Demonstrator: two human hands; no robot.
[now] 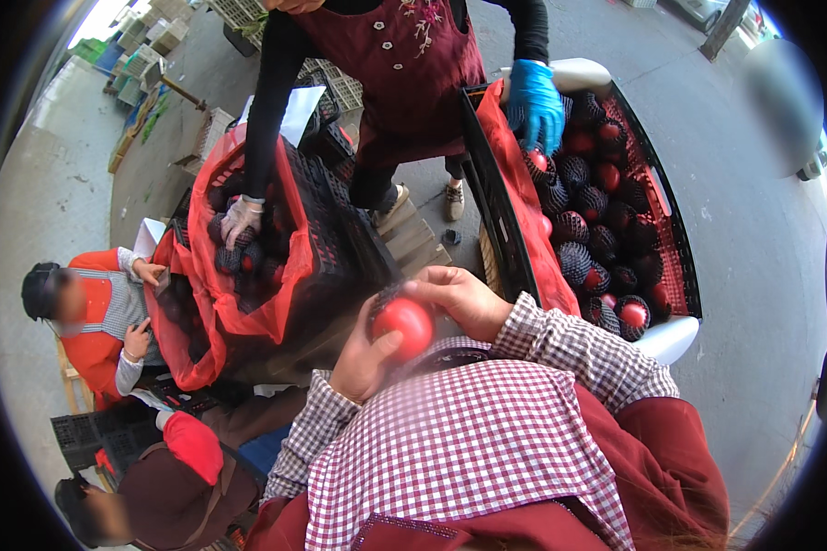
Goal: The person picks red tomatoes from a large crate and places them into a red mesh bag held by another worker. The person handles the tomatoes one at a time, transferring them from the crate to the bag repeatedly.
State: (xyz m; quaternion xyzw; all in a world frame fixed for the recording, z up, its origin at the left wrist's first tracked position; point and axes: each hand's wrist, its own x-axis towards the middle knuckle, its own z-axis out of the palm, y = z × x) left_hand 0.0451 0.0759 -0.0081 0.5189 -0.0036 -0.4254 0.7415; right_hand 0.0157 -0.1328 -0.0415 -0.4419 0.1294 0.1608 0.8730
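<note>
A round red fruit or vegetable, perhaps a tomato (403,327), rests in my left hand (360,355), its fingers and thumb curled around it. Black foam netting (388,297) covers part of its far upper side. My right hand (465,296) pinches at the netting's edge with thumb and forefinger. Beyond and to the right stands a black plastic crate (513,241) lined with red mesh, full of similar red produce (575,227) in black foam nets. To the left is another black crate (338,220) with a red liner (293,303), holding more netted produce.
Across from me a person in a dark red apron (400,82) reaches into both crates, one hand blue-gloved (537,103). Two other people are at the left beside a further red-lined crate (203,365). A wooden pallet (413,248) lies on the floor between the crates.
</note>
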